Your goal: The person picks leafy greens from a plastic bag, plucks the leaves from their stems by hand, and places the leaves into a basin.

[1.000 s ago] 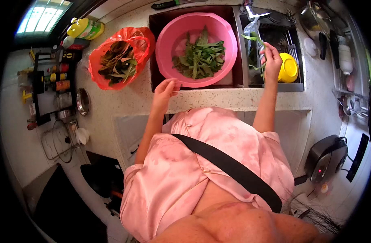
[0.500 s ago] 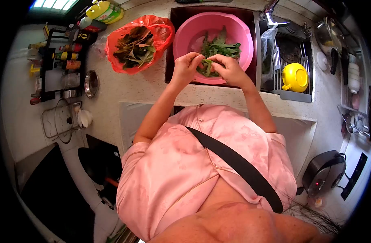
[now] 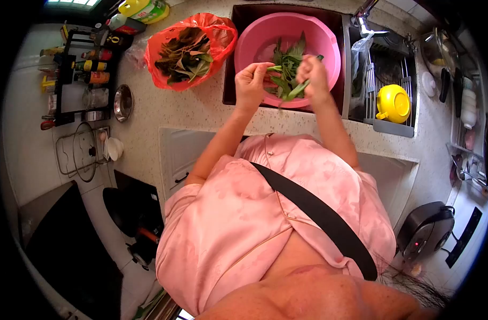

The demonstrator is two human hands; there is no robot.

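My left hand [image 3: 250,86] is closed in a pinch on a short green stem [image 3: 275,68] over the near left part of a pink basin [image 3: 245,44]. To its right, my right hand [image 3: 314,80], somewhat smeared by motion, is closed on a leafy green sprig [image 3: 297,91] that points down and left. The two hands are apart. Loose leafy greens [image 3: 290,56] lie in the basin beneath and beyond them. A red plastic bag [image 3: 222,40] stands on the counter left of the basin, its mouth wide and darker leaves [image 3: 185,56] inside.
The basin sits in a dark sink [image 3: 229,85]. Right of it, a yellow pot [image 3: 393,103] lies on a drying rack [image 3: 371,88] below the faucet [image 3: 363,24]. A metal bowl [image 3: 123,103] and a bottle rack [image 3: 68,80] stand at the left.
My hands were together, both at a green stem; now they have separated, the right moving rightward with a leafy sprig. The whole view has shifted slightly.
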